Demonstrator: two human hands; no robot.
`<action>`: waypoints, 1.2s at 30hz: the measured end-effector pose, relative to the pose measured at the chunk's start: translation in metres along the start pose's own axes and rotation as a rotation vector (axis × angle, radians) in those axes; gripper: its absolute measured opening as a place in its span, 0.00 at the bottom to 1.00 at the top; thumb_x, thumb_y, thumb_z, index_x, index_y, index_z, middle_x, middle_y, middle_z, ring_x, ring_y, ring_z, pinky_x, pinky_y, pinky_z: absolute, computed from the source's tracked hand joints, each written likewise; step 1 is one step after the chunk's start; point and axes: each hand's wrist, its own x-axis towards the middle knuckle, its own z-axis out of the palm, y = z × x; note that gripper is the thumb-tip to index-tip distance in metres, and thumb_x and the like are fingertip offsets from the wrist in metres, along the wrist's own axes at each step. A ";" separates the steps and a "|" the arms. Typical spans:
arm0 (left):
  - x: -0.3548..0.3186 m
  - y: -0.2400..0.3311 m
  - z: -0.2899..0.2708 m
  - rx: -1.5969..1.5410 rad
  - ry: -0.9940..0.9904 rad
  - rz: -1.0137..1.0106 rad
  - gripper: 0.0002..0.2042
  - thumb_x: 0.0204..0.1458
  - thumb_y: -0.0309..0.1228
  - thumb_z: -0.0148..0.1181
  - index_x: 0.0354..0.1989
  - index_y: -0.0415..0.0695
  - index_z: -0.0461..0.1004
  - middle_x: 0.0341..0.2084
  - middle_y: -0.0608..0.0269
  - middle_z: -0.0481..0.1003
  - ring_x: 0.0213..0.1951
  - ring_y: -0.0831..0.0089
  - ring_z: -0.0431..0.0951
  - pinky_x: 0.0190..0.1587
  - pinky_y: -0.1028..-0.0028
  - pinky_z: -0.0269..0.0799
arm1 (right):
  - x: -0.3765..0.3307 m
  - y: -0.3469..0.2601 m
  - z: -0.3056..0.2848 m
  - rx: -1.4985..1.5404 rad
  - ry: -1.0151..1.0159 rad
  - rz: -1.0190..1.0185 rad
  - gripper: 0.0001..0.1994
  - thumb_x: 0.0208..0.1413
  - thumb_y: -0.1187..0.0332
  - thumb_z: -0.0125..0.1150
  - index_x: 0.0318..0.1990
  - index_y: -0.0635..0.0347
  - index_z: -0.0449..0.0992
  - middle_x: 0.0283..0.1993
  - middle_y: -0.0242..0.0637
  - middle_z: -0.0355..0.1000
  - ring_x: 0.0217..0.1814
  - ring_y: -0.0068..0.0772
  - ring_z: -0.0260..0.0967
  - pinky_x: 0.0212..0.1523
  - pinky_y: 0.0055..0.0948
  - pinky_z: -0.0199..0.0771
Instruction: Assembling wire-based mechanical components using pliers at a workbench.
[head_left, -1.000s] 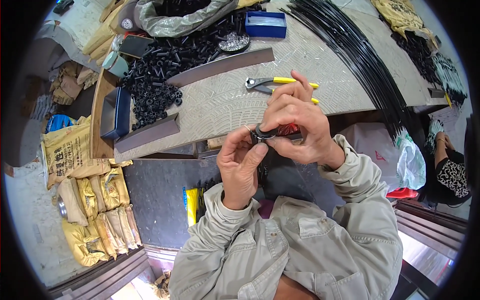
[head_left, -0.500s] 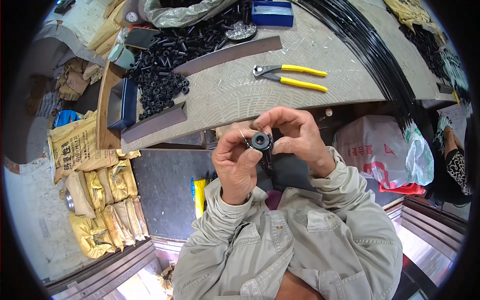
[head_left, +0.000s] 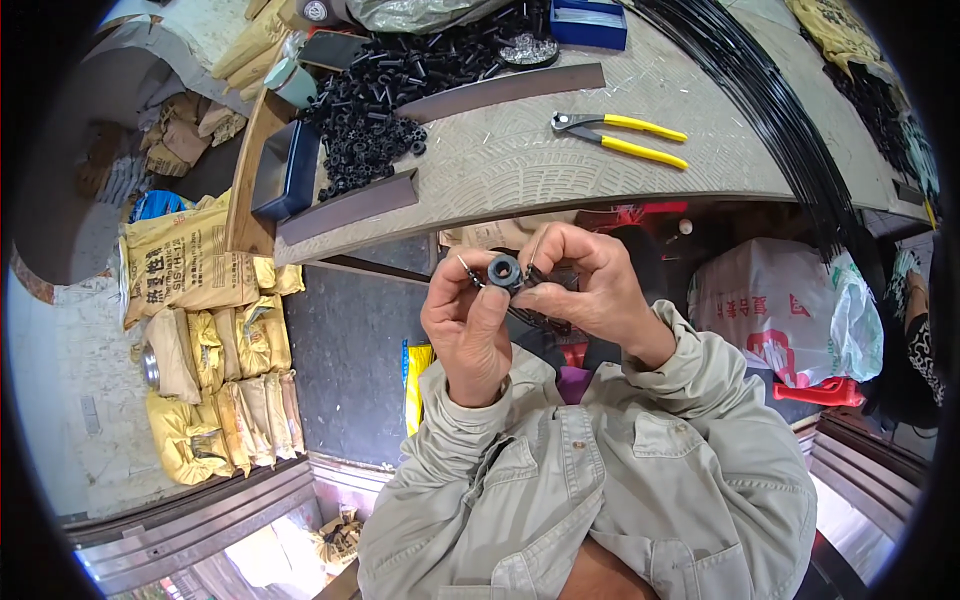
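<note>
Nearest the camera: pale grey-green jacket [head_left: 600,490], both sleeves raised in front of the chest.

Left hand [head_left: 468,325] and right hand [head_left: 588,285] brought together just below the table edge. Between them a small black ring-shaped part [head_left: 504,271], hole facing the camera. Left thumb and fingertips pinch it from the left; right fingers close on it from the right and curl over a dark piece behind it, which cannot be made out. A thin wire end [head_left: 467,266] sticks out just left of the ring.

Beyond the hands: worktable [head_left: 520,165] with a patterned grey top. On it, yellow-handled pliers [head_left: 618,137], well apart from both hands. Further left, a heap of small black parts [head_left: 375,105] held between two dark flat bars [head_left: 505,90]. Blue box [head_left: 588,22] at the far edge. Bundle of long black rods [head_left: 770,105] along the right side.

Floor at left: stacked yellow sacks [head_left: 215,340]. At right, white plastic bag [head_left: 775,305] under the table
</note>
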 end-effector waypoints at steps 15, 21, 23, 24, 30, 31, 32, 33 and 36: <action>0.000 0.009 -0.044 -0.149 -0.313 -0.113 0.15 0.45 0.36 0.63 0.34 0.37 0.69 0.28 0.64 0.65 0.32 0.74 0.64 0.37 0.77 0.61 | 0.005 0.005 0.002 0.161 -0.331 0.139 0.12 0.35 0.79 0.69 0.31 0.67 0.74 0.30 0.32 0.69 0.33 0.19 0.64 0.38 0.19 0.65; -0.003 0.007 -0.044 -0.085 -0.297 -0.117 0.16 0.44 0.37 0.63 0.34 0.37 0.69 0.28 0.64 0.65 0.32 0.75 0.64 0.37 0.77 0.60 | 0.010 0.008 0.002 0.410 -0.246 0.238 0.06 0.42 0.75 0.64 0.27 0.68 0.74 0.29 0.34 0.70 0.32 0.21 0.66 0.35 0.19 0.65; -0.004 0.007 -0.041 -0.082 -0.280 -0.142 0.16 0.44 0.37 0.63 0.34 0.37 0.69 0.28 0.64 0.65 0.32 0.75 0.64 0.37 0.77 0.60 | 0.009 0.008 0.004 0.404 -0.210 0.246 0.06 0.44 0.73 0.63 0.26 0.67 0.74 0.29 0.34 0.70 0.31 0.21 0.66 0.34 0.18 0.65; -0.005 0.008 -0.040 -0.078 -0.255 -0.167 0.16 0.44 0.37 0.63 0.34 0.37 0.69 0.28 0.64 0.65 0.32 0.76 0.64 0.37 0.77 0.60 | 0.009 0.004 0.006 0.419 -0.191 0.214 0.05 0.44 0.74 0.63 0.26 0.68 0.74 0.29 0.34 0.70 0.30 0.20 0.65 0.33 0.18 0.65; -0.010 0.008 -0.040 -0.058 -0.194 -0.157 0.16 0.44 0.37 0.63 0.34 0.38 0.69 0.27 0.65 0.64 0.32 0.76 0.64 0.35 0.79 0.59 | 0.011 -0.013 0.013 0.307 -0.186 0.191 0.06 0.43 0.76 0.63 0.30 0.68 0.74 0.30 0.32 0.69 0.32 0.19 0.64 0.35 0.18 0.65; -0.010 0.006 -0.042 -0.058 -0.192 -0.154 0.16 0.44 0.37 0.63 0.34 0.38 0.69 0.27 0.65 0.64 0.32 0.76 0.64 0.35 0.79 0.59 | 0.009 -0.013 0.015 0.298 -0.129 0.202 0.07 0.43 0.77 0.64 0.31 0.67 0.74 0.30 0.32 0.69 0.32 0.19 0.64 0.35 0.18 0.65; -0.008 0.004 -0.046 -0.086 -0.208 -0.143 0.15 0.45 0.36 0.63 0.33 0.38 0.69 0.27 0.65 0.64 0.31 0.76 0.63 0.35 0.79 0.59 | 0.004 -0.005 0.015 0.286 -0.132 0.155 0.08 0.42 0.77 0.64 0.32 0.67 0.74 0.31 0.31 0.69 0.32 0.19 0.64 0.36 0.19 0.65; -0.009 0.003 -0.048 -0.111 -0.221 -0.135 0.15 0.45 0.36 0.63 0.33 0.38 0.69 0.27 0.64 0.64 0.31 0.76 0.63 0.34 0.79 0.59 | -0.001 0.004 0.015 0.277 -0.134 0.111 0.10 0.42 0.76 0.65 0.33 0.67 0.74 0.31 0.30 0.69 0.33 0.19 0.64 0.36 0.19 0.65; -0.007 0.004 -0.046 -0.096 -0.239 -0.108 0.15 0.45 0.36 0.63 0.33 0.38 0.68 0.26 0.65 0.63 0.30 0.76 0.63 0.33 0.79 0.58 | -0.006 0.012 0.006 -0.094 -0.206 -0.098 0.10 0.42 0.75 0.65 0.33 0.66 0.72 0.30 0.33 0.69 0.32 0.22 0.65 0.34 0.21 0.64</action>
